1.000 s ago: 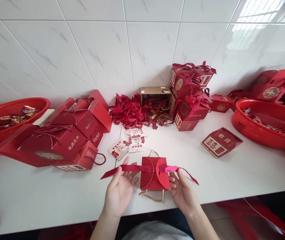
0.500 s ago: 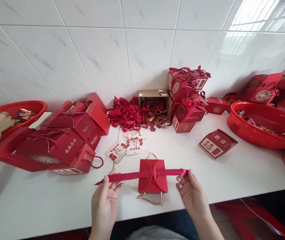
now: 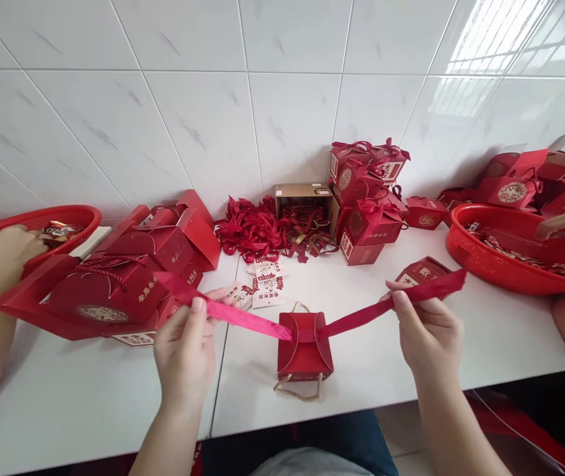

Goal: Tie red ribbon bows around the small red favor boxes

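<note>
A small red gift box [image 3: 304, 362] with twisted cord handles [image 3: 299, 395] stands on the white table in front of me. A dark pink ribbon [image 3: 250, 322] runs through the slots of its two rounded top flaps. My left hand [image 3: 186, 350] pinches the ribbon's left end between thumb and fingers, raised to the left of the box. On the other side my right hand [image 3: 428, 334] pinches the right end, also lifted. Both ribbon halves slope upward from the box, with loose tips beyond my fingers.
Red boxes [image 3: 108, 297] crowd the left, and ribboned boxes [image 3: 371, 221] are stacked behind. A ribbon pile [image 3: 250, 228], an open carton [image 3: 304, 190] and printed cards [image 3: 267, 297] lie between. Other people's hands [image 3: 12, 254] reach into red baskets [image 3: 505, 268] at both sides. A red-white box [image 3: 421, 271] is partly hidden.
Both my hands have moved up and outward, drawing the ribbon ends higher and farther apart. The box's flaps have drawn up off the flat. At right, another person's hand has appeared over the basket.
</note>
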`<state>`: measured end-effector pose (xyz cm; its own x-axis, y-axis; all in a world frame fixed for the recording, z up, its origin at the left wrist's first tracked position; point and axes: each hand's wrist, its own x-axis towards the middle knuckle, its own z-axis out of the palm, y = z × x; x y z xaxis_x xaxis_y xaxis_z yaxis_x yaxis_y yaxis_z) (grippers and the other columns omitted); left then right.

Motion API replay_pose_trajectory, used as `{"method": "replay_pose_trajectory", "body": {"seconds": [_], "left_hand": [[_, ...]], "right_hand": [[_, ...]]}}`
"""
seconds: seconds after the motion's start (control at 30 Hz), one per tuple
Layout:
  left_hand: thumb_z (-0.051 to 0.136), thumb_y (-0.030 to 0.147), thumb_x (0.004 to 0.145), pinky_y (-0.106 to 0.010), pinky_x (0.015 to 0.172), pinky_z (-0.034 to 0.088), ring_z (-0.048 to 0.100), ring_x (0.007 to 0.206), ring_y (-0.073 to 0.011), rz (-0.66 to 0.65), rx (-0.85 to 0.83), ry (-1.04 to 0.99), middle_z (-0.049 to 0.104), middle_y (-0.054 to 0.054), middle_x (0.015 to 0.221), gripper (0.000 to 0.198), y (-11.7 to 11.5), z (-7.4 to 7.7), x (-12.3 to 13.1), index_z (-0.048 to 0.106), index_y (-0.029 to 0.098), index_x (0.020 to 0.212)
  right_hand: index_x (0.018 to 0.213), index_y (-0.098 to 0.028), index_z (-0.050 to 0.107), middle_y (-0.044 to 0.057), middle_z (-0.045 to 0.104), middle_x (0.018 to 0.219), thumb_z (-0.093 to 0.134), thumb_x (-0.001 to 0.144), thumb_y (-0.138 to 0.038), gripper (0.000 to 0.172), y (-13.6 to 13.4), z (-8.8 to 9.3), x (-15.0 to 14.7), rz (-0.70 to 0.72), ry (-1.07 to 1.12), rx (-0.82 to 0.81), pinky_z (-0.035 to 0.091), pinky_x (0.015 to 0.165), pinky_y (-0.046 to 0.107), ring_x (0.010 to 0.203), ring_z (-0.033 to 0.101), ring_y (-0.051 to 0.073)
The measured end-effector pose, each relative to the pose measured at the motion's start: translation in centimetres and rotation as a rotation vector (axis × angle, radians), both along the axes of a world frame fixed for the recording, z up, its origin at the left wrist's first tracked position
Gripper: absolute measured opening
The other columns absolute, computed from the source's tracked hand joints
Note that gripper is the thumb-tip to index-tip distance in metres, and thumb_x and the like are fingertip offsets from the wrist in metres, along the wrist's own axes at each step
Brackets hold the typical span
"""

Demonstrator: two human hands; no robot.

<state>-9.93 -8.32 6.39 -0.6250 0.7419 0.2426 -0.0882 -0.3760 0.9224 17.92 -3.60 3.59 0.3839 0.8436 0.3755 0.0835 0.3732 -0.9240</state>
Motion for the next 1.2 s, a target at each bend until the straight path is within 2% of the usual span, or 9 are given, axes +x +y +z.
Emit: {"method": "replay_pose_trajectory", "body": {"seconds": [0.17, 0.27, 0.37, 0.43, 0.53, 0.8, 0.93, 1.03, 1.2], "left_hand": [[0.08, 0.035, 0.074, -0.03, 0.08, 0.056, 0.068, 0.079, -0.017, -0.046, 0.09, 0.172, 0.071, 0.0, 0.072, 0.018, 0.7, 2.1, 0.8, 0.077, 0.021, 0.086], [0.08, 0.028, 0.075, -0.025, 0.067, 0.053, 0.062, 0.064, -0.0119, -0.119, 0.144, 0.239, 0.064, 0.003, 0.063, 0.012, 1.1, 3.2, 1.5, 0.075, 0.022, 0.083], [0.074, 0.029, 0.081, -0.022, 0.05, 0.043, 0.046, 0.049, -0.0078, -0.238, 0.152, 0.269, 0.053, 0.005, 0.055, 0.008, 1.6, 4.0, 1.9, 0.073, 0.021, 0.081], [0.071, 0.03, 0.084, -0.022, 0.047, 0.037, 0.039, 0.048, -0.0071, -0.303, 0.159, 0.268, 0.049, 0.005, 0.055, 0.011, 1.9, 4.2, 2.1, 0.072, 0.021, 0.08], [0.072, 0.029, 0.083, -0.021, 0.051, 0.039, 0.044, 0.055, -0.0086, -0.331, 0.198, 0.278, 0.053, 0.004, 0.06, 0.009, 2.2, 4.5, 2.5, 0.071, 0.022, 0.079], [0.065, 0.034, 0.088, -0.031, 0.074, 0.053, 0.063, 0.073, -0.0174, -0.457, 0.144, 0.367, 0.066, -0.001, 0.069, 0.015, 1.8, 5.1, 3.9, 0.074, 0.021, 0.084], [0.065, 0.037, 0.087, -0.035, 0.077, 0.054, 0.067, 0.081, -0.0229, -0.466, 0.131, 0.425, 0.057, 0.0, 0.052, 0.018, 1.7, 5.3, 4.3, 0.074, 0.022, 0.083], [0.064, 0.038, 0.088, -0.035, 0.076, 0.054, 0.067, 0.076, -0.0216, -0.482, 0.134, 0.409, 0.056, 0.001, 0.051, 0.019, 1.7, 5.3, 4.4, 0.072, 0.021, 0.081], [0.067, 0.032, 0.086, -0.028, 0.066, 0.053, 0.065, 0.067, -0.015, -0.547, 0.126, 0.418, 0.066, 0.0, 0.07, 0.012, 1.7, 5.4, 4.5, 0.063, 0.02, 0.089]], "right_hand": [[0.086, -0.02, 0.075, 0.004, 0.074, 0.08, 0.067, 0.088, -0.036, 0.018, 0.9, 3.1, -1.0, 0.198, -0.105, 0.1, 0.055, 0.064, 0.029, 0.07, 0.067, 0.017], [0.091, -0.02, 0.074, 0.002, 0.071, 0.073, 0.067, 0.088, -0.034, 0.016, 1.5, 4.8, -2.2, 0.372, -0.112, 0.113, 0.054, 0.062, 0.028, 0.068, 0.065, 0.016], [0.081, -0.021, 0.07, 0.0, 0.066, 0.069, 0.067, 0.088, -0.033, 0.014, 2.0, 6.1, -3.5, 0.47, -0.07, 0.157, 0.049, 0.057, 0.023, 0.062, 0.059, 0.013], [0.076, -0.021, 0.068, -0.001, 0.064, 0.069, 0.062, 0.091, -0.034, 0.021, 2.0, 6.9, -4.2, 0.538, -0.069, 0.175, 0.047, 0.059, 0.023, 0.064, 0.057, 0.012], [0.074, -0.02, 0.066, 0.0, 0.059, 0.069, 0.058, 0.093, -0.036, 0.026, 1.8, 7.8, -5.0, 0.616, -0.122, 0.183, 0.046, 0.063, 0.024, 0.068, 0.056, 0.013], [0.071, -0.02, 0.06, 0.0, 0.052, 0.072, 0.055, 0.095, -0.037, 0.029, 1.4, 8.2, -5.7, 0.662, -0.124, 0.189, 0.046, 0.072, 0.029, 0.071, 0.051, 0.015], [0.073, -0.021, 0.062, 0.0, 0.053, 0.071, 0.057, 0.094, -0.037, 0.027, 1.2, 8.3, -5.4, 0.664, -0.082, 0.195, 0.047, 0.071, 0.029, 0.07, 0.053, 0.014], [0.076, -0.021, 0.065, 0.0, 0.059, 0.071, 0.057, 0.094, -0.035, 0.024, 1.2, 8.4, -5.5, 0.664, -0.038, 0.185, 0.05, 0.072, 0.028, 0.071, 0.059, 0.014], [0.085, -0.019, 0.065, -0.003, 0.063, 0.062, 0.064, 0.089, -0.031, 0.012, 1.2, 8.5, -6.2, 0.728, -0.049, 0.082, 0.043, 0.043, 0.022, 0.043, 0.051, 0.009]]}}
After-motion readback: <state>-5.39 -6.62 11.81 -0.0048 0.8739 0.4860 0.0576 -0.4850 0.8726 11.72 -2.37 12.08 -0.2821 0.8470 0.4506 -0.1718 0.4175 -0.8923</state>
